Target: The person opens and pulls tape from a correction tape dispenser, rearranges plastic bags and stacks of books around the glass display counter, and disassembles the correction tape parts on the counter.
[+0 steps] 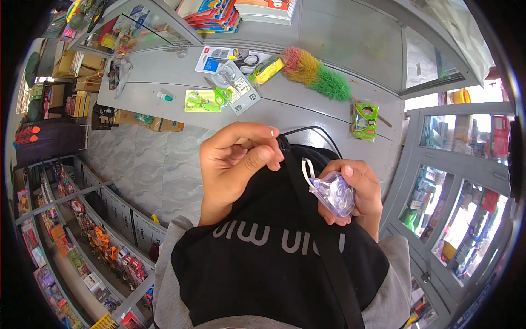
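My right hand (361,186) is closed around a clear purple correction tape (335,193), roughly heart-shaped. From its upper left end a loop of white tape (308,169) sticks out. To the left and a little higher, my left hand (238,159) has its fingers curled, thumb and forefinger close together. A tiny white speck shows at the forefinger's tip; whether anything else lies in the fingers is hidden. Both hands are above the black apron (241,274) on my lap, near the counter's edge.
The grey counter (148,74) bears green scissors (211,100) on a card, an opened blister pack (236,88), packaged black-handled scissors (249,61), a multicoloured duster (315,74), a green packet (364,119) and a small bottle (164,96). Shelves (104,236) of goods stand at left.
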A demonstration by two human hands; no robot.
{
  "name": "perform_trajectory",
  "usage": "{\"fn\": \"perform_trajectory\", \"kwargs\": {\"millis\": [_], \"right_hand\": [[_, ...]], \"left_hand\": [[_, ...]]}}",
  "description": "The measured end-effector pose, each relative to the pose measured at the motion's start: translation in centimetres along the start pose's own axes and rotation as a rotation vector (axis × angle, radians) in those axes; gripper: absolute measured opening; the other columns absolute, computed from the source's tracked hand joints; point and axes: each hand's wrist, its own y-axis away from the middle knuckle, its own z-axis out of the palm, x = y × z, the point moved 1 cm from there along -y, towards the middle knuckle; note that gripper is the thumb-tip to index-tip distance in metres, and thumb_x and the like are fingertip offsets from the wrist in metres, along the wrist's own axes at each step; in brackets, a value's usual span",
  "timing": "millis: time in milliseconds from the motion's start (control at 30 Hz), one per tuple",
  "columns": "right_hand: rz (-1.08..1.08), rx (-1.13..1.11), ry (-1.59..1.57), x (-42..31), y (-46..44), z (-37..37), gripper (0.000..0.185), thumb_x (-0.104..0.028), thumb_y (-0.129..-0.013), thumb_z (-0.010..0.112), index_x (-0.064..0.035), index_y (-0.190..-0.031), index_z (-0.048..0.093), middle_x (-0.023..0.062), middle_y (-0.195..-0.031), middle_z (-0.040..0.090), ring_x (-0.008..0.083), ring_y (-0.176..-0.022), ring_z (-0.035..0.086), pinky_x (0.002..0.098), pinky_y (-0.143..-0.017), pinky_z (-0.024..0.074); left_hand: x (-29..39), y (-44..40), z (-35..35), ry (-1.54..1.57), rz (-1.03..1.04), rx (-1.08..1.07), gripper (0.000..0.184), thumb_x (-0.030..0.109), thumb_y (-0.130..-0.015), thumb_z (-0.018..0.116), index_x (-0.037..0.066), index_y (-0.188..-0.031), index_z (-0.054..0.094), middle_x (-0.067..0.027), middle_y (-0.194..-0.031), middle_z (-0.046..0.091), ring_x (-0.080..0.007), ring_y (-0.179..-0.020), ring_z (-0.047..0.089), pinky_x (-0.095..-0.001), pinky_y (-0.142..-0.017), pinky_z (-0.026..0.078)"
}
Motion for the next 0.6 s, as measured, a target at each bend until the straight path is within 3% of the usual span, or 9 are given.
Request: {"fn": "perform_trajectory", "kwargs": {"millis": [200,300,467,600], "right_hand": [[0.027,0.012,0.07,-0.1,0.0,0.3,0.041,-0.031,-0.091,0.039,0.008,-0.091,0.053,0.0181,-0.057,0.057,0.0133,-0.035,0.047,0.0212,-0.029,0.0326],[0.032,0.018,0.094,-0.1,0.0,0.5,0.041,-0.031,-0.092,0.039,0.0074,-0.091,0.053,0.0171,-0.058,0.057,0.0129,-0.036,0.047,0.0208,-0.03,0.0333],[-0.009,0.085,0.173,0.1,0.1,0.8,0.042,-0.033,-0.092,0.037,0.006,-0.092,0.054,0.0155,-0.06,0.058,0.0119,-0.039,0.049,0.0197,-0.032,0.0345],[-0.156,0.194,0.258,0.5,-0.3,1.1,0.045,-0.036,-0.093,0.035,0.0053,-0.097,0.051,0.0147,-0.065,0.059,0.0128,-0.045,0.052,0.0203,-0.037,0.0374]], "left_hand": [[0.2,0.1,1.2,0.017,-0.204,-0.121,0.022,-0.005,-0.078,0.06,0.0,-0.099,0.054,-0.0091,-0.085,0.061,-0.0157,-0.082,0.059,-0.0302,-0.083,0.044],[0.3,0.2,1.5,0.086,-0.286,-0.107,0.022,-0.005,-0.078,0.06,0.0,-0.099,0.054,-0.0087,-0.086,0.06,-0.0162,-0.084,0.059,-0.0298,-0.082,0.045],[0.0,0.2,1.0,-0.004,-0.223,-0.083,0.021,-0.003,-0.079,0.06,-0.001,-0.1,0.054,-0.0089,-0.087,0.06,-0.0161,-0.086,0.059,-0.0291,-0.079,0.045],[0.2,0.2,1.4,0.007,-0.299,0.031,0.022,0.0,-0.08,0.06,-0.002,-0.101,0.054,-0.009,-0.089,0.06,-0.0161,-0.086,0.058,-0.0277,-0.078,0.045]]}}
